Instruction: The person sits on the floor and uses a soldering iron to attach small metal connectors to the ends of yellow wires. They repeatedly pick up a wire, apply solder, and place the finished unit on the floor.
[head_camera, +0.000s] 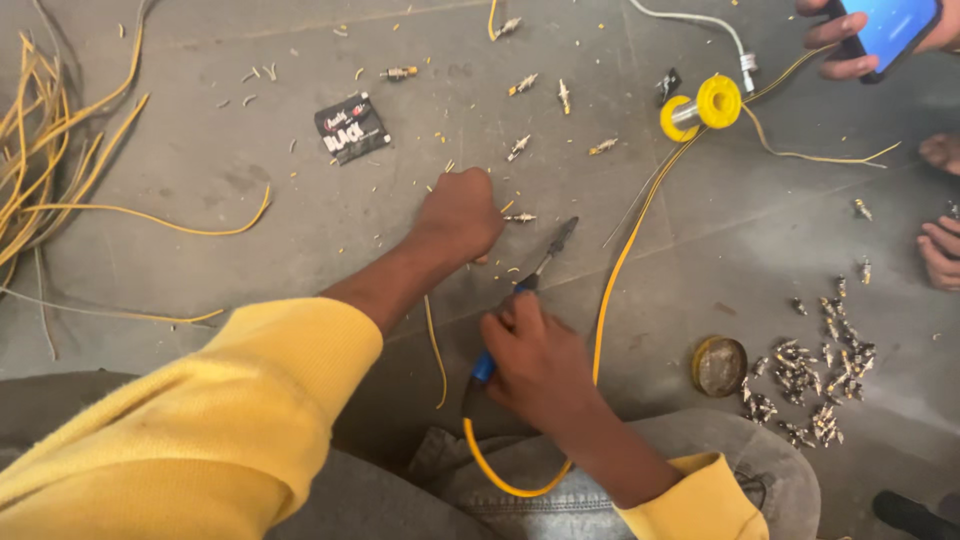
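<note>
My left hand (460, 215) is closed in a fist on the grey floor, its fingertips by a small metal connector (520, 217). What it grips is hidden under the fist. My right hand (535, 360) holds a soldering iron (535, 272) by its blue handle, with the dark tip pointing up and right toward the connector. The iron's yellow cord (500, 478) loops over my lap. A thin yellow wire (436, 350) runs from under my left wrist toward me.
A yellow solder spool (703, 106) lies at the upper right beside a long yellow cable (625, 255). A round flux tin (719, 365) and a pile of metal connectors (815, 375) sit right. Yellow wire bundle (45, 160) left, black packet (351, 127), another person's hand with a phone (880, 30).
</note>
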